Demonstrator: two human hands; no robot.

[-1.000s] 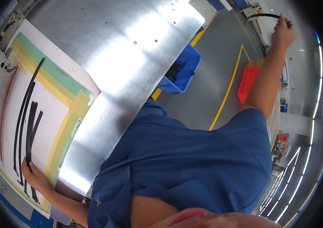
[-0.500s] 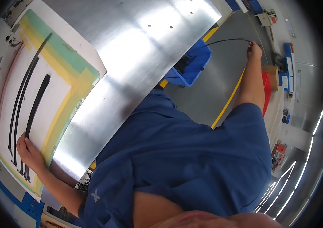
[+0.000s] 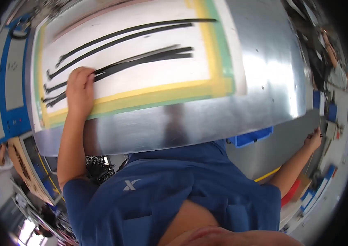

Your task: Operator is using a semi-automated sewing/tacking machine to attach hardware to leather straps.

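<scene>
Since half a second ago the view has swung, so that the white board (image 3: 161,73), last seen along the nine o'clock side, now spreads from about ten to one o'clock, and the right hand (image 3: 313,140) has sunk from two o'clock to just past three. On the board the lower black strips (image 3: 141,62), bunched together earlier, now fan apart toward one o'clock, the uppermost of them blurred. Around these strips the left hand (image 3: 79,92), near half past nine, has its thumb and bent fingers drawn together, with little gap left. Knobbed ends of the strips poke out beyond it toward nine o'clock. Two upper black strips (image 3: 153,32) lie apart from the hand, on its twelve o'clock side, running roughly alongside the others. Yellow tape (image 3: 153,92) and green tape (image 3: 224,53) border the board, which rests on a shiny metal table (image 3: 260,53). Out past the table, the right hand's fingers are curled in; a small dark bit shows beside them, but I cannot tell whether they grip a strip. Toward half past three, a blue bin (image 3: 252,137) sits partly under the table's edge.
</scene>
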